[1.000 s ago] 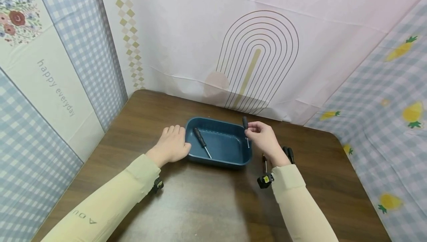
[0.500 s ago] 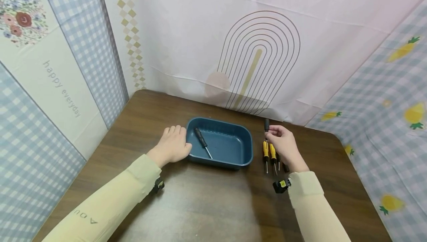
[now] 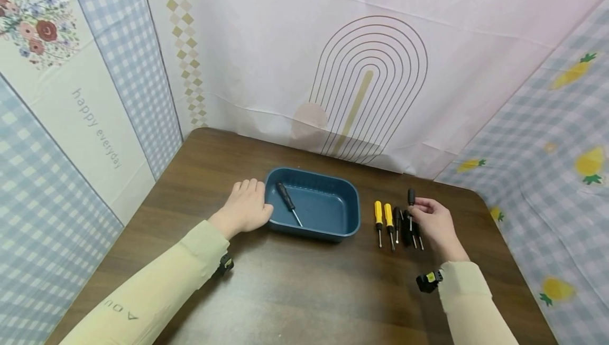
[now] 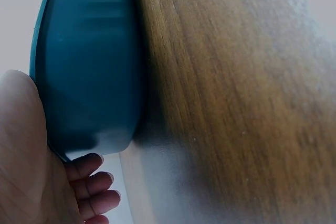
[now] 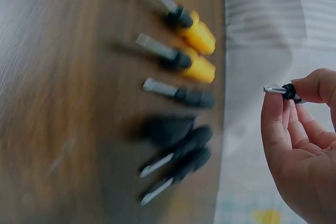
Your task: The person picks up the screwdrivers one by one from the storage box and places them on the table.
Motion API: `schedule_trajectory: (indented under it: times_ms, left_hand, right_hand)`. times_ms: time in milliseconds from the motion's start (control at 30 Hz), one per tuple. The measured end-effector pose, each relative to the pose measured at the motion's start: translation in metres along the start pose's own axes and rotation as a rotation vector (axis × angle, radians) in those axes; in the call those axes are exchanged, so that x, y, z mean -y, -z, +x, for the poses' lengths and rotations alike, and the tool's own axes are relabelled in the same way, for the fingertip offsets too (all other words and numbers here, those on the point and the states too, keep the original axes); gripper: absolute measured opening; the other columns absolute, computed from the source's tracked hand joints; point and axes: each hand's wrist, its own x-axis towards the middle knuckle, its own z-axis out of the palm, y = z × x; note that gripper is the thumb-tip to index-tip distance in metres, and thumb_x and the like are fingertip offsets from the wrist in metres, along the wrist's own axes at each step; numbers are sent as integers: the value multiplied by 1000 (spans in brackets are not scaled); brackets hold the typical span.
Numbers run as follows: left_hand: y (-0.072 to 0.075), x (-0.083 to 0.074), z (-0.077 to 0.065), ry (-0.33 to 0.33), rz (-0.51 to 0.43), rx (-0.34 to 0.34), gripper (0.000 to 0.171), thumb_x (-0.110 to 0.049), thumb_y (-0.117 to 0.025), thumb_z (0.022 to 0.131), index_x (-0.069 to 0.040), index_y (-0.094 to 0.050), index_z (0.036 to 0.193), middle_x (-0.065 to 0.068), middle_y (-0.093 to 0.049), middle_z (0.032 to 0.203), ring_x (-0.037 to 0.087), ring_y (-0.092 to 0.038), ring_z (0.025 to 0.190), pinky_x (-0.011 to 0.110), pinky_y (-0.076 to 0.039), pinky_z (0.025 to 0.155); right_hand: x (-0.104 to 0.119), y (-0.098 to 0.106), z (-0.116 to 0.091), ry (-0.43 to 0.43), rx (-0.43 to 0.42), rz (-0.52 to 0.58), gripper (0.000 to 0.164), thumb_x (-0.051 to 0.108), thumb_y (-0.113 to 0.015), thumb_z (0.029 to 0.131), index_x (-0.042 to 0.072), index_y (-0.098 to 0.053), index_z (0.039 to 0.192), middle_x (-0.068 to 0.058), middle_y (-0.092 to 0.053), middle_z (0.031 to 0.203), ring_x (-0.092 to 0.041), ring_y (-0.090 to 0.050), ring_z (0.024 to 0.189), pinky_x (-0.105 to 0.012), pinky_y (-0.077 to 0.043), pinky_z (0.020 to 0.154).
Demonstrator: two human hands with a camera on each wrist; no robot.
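My left hand (image 3: pixel 245 205) grips the left end of a dark blue bin (image 3: pixel 328 208); in the left wrist view its fingers (image 4: pixel 97 184) curl at the end of the bin below the rim. Inside the bin lies a black-handled screwdriver (image 3: pixel 287 197). To the right of it, my right hand (image 3: pixel 436 224) pinches another black screwdriver (image 3: pixel 411 197), handle up and shaft down, above a row of tools. In the right wrist view that screwdriver's tip (image 5: pixel 273 90) shows between thumb and forefinger.
Two yellow-handled screwdrivers (image 3: pixel 378 215) head the row on the wooden table (image 3: pixel 295 287). Beside them lie a slim black screwdriver (image 3: pixel 397 223), a stubby black piece (image 5: pixel 165 128) and two more black screwdrivers (image 5: pixel 184 166). A patterned cloth (image 3: pixel 266 59) hangs behind.
My right hand has carried its screwdriver from over the bin's right end rightward and nearer, to above the black tools. The yellow-handled screwdrivers are now uncovered. My left hand has stayed put.
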Motion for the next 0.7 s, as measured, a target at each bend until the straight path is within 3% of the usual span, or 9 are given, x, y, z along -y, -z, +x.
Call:
schedule_trajectory:
  times_ms: [167,467,600,700]
  left_hand:
    - [0,0,0,4,-1,0,41,-32,-47,88,1,-48,112,10,-44,99,28,-39,95,47,-29,92]
    - [-2,1,1,4,-3,-3,42,-34,-46,88,0,-48,112,9,-43,98,27,-39,94,47,-29,92]
    - [-3,1,1,3,1,-4,42,-34,-45,88,0,-48,112,9,-43,98,27,-39,94,47,-29,91]
    - [-3,1,1,3,3,-8,42,-34,-44,88,0,-48,111,9,-43,98,27,-39,94,46,-29,91]
  right_hand:
    - [-22,12,1,-40,-29,-56,46,20,-59,95,-5,-50,132,-20,-60,114,-13,-65,86,-21,-51,71]
    - [-56,23,2,-136,-41,-182,45,17,-55,95,-7,-49,132,-25,-59,116,-30,-61,98,-23,-49,65]
    - [-65,24,2,-138,-30,-237,42,14,-54,94,-10,-50,129,-27,-60,114,-33,-60,100,-25,-48,64]
    - [-69,23,3,-123,-24,-275,41,13,-54,94,-11,-52,126,-27,-61,109,-30,-60,91,-28,-47,62]
